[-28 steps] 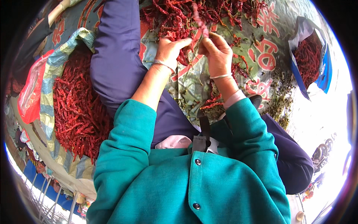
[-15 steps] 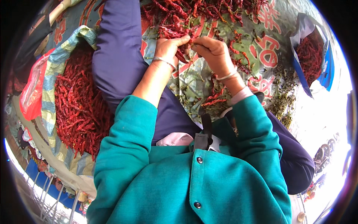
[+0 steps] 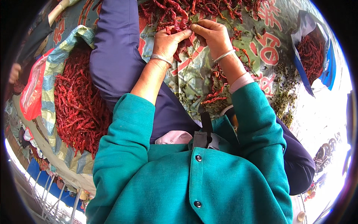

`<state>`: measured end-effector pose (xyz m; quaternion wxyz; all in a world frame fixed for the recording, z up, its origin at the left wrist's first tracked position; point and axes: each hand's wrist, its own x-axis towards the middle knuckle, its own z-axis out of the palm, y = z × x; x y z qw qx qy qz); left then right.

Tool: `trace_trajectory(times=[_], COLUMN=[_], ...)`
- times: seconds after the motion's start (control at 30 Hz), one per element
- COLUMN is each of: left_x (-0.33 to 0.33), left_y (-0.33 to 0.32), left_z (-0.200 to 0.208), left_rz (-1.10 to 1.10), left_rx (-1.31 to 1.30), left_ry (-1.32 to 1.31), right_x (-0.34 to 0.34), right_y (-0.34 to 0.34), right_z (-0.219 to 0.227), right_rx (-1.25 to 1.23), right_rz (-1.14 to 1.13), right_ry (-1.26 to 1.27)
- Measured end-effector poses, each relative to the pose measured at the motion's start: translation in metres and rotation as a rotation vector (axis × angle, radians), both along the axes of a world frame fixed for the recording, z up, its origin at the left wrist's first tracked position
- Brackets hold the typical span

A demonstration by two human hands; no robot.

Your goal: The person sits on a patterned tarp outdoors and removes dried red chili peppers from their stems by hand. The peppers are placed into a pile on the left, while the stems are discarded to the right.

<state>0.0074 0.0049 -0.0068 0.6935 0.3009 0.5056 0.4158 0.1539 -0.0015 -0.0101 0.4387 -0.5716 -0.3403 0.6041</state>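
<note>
My left hand (image 3: 167,43) is closed around several dried red chillies (image 3: 182,22), whose wrinkled pods stick out above and below the fingers. Close against it, my right hand (image 3: 214,36) pinches at the chillies with thumb and forefinger; a thin stem seems to lie at its fingertips, too small to be sure. Both hands are over a printed ground sheet (image 3: 188,80). Just beyond them a heap of dried red chillies (image 3: 209,6) spreads along the far edge.
On my left stands a striped woven sack (image 3: 48,93) full of red chillies (image 3: 80,108), beside a red plastic bag (image 3: 33,91). A blue and white bag (image 3: 328,69) of chillies is at the far right. Stem scraps (image 3: 285,97) lie near my right knee. Another person's hand (image 3: 15,73) shows at the left edge.
Both hands have moved slightly farther away, with the right hand rising and turning a little. The bunch in my left hand has shifted. Another person's hand has appeared at the left edge.
</note>
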Motion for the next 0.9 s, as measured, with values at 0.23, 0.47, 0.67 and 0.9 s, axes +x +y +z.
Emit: trace_trajectory(times=[0.23, 0.47, 0.67, 0.9], left_x=[0.002, -0.001, -0.003, -0.018], left_y=[0.004, 0.009, -0.002, 0.015], left_z=[0.008, 0.002, -0.008, 0.006], left_rz=[-0.009, -0.022, 0.067, 0.139], left_rx=[-0.06, 0.067, 0.073, 0.119], left_ry=[0.178, 0.246, 0.161, -0.05], right_x=[-0.008, -0.01, 0.027, 0.017], right_y=[0.003, -0.009, 0.025, -0.044], right_z=[-0.007, -0.001, -0.053, -0.017], right_rx=[0.513, 0.043, 0.495, 0.432], right_rz=[0.05, -0.208, -0.232, 0.554], right_ry=[-0.836, 0.144, -0.888, -0.706])
